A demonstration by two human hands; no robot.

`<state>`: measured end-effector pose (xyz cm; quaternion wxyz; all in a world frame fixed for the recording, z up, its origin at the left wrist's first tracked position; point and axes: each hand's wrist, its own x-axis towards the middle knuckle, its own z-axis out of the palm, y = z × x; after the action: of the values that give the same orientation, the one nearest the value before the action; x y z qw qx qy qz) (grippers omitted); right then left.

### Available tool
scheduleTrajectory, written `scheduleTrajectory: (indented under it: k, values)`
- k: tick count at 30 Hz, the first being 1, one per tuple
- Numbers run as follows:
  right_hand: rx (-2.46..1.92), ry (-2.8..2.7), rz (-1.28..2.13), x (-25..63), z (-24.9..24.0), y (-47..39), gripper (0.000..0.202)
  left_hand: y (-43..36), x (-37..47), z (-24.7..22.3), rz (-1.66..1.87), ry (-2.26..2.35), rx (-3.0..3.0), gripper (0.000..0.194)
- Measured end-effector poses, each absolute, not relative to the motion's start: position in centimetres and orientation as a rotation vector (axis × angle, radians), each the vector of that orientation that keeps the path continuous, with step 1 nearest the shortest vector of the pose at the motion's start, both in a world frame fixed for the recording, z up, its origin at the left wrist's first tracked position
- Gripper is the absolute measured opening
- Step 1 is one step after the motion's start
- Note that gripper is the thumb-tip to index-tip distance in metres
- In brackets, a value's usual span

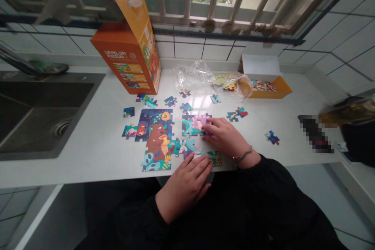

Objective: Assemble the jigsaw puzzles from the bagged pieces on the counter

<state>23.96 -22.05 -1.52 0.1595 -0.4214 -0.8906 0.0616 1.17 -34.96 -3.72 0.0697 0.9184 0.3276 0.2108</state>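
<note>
My left hand [189, 181] lies nearly flat at the counter's front edge, its fingertips over the lower strip of joined pieces [216, 159]. Above it, my right hand [224, 136], with a bracelet at the wrist, touches the right side of a purple peacock section [191, 125] with bent fingers; a piece there is partly under them. Left of both hands is a larger joined section with a brown bear [156, 136]. A rabbit piece [182, 147] extends from it toward my left hand. Loose pieces lie around, among them a pair [233, 116] at the right.
An orange puzzle box [129, 62] stands open at the back left. Clear plastic bags [193, 75] and a yellow box [274, 93] with pieces are at the back. A sink [99, 80] is at the left, a single piece [272, 137] at the right.
</note>
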Motion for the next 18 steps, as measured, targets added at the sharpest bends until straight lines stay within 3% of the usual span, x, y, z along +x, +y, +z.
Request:
scheduleTrajectory:
  k: [6,10,18]
  values:
    - [-1.041,-2.665,0.176,21.6,0.3,-20.5,0.039,-34.5,0.2,-1.6,0.678,1.245,2.723,0.039]
    - [-0.97,-2.862,0.191,19.5,1.4,-19.5,0.031,-33.6,-0.6,-1.6,0.618,1.461,2.657,0.035]
    - [-0.938,-3.061,0.106,18.5,2.1,-18.8,0.012,-33.4,-1.2,-2.7,0.553,1.478,2.616,0.041]
